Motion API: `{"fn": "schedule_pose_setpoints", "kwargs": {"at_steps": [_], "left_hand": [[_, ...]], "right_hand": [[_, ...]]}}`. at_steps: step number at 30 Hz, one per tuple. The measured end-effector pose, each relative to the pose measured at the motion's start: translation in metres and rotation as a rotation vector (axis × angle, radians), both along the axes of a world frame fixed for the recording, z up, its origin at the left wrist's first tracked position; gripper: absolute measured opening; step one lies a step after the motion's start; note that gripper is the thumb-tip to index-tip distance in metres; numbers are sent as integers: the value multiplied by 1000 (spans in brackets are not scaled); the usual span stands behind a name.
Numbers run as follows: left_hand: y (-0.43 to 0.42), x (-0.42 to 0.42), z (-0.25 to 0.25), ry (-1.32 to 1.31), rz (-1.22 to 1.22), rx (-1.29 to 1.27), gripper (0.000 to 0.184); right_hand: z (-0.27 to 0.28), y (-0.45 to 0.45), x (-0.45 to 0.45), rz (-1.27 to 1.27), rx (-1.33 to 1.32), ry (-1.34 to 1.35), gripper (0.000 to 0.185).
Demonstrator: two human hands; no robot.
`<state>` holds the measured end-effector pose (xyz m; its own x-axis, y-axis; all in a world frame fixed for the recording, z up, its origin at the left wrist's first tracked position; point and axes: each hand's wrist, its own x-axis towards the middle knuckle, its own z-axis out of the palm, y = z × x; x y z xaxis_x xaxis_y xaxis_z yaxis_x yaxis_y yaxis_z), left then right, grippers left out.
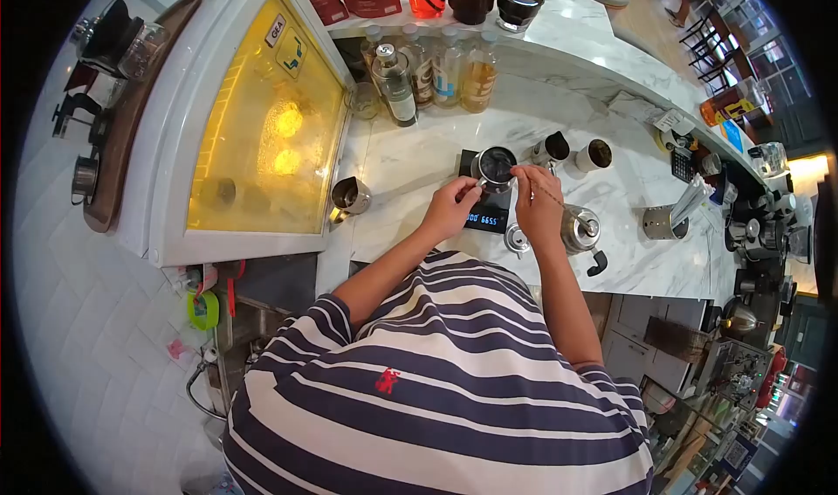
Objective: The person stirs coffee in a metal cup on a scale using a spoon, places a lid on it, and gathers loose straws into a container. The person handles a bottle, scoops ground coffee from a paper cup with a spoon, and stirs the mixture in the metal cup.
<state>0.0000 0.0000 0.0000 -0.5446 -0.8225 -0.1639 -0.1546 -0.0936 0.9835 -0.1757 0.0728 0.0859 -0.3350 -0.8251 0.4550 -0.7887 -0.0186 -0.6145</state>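
- Steadying the dark cup (497,165) mid-frame, above the scale (496,207), your left hand (452,209) clamps its handle, probably against tipping.
- Your right hand (539,200) nears the rim; its grip can't be told.

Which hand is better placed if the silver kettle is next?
Right hand, likely: it's right beside the kettle, though its fingers are busy at the metal cup's rim. Left hand is farther off, on the cup's opposite side.
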Motion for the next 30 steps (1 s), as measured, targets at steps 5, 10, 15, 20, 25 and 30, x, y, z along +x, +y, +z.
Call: {"fn": "schedule_pose_setpoints", "kwargs": {"at_steps": [5, 10, 15, 20, 25, 30], "left_hand": [[1, 1, 1, 6, -7, -29, 20], [0, -1, 0, 23, 28, -34, 21], [-1, -1, -5, 44, 31, -42, 21], [-1, 2, 3, 12, 16, -24, 21], [-2, 0, 2, 19, 29, -32, 21], [-1, 0, -1, 30, 19, -36, 21]], "right_hand": [[-4, 5, -9, -32, 32, 0, 10], [-4, 11, 2, 16, -17, 14, 9], [-3, 4, 2, 18, -11, -3, 9], [-5, 6, -8, -18, 9, 4, 10], [-8, 13, 0, 8, -26, 26, 10], [-4, 9, 4, 22, -16, 5, 10]]}}
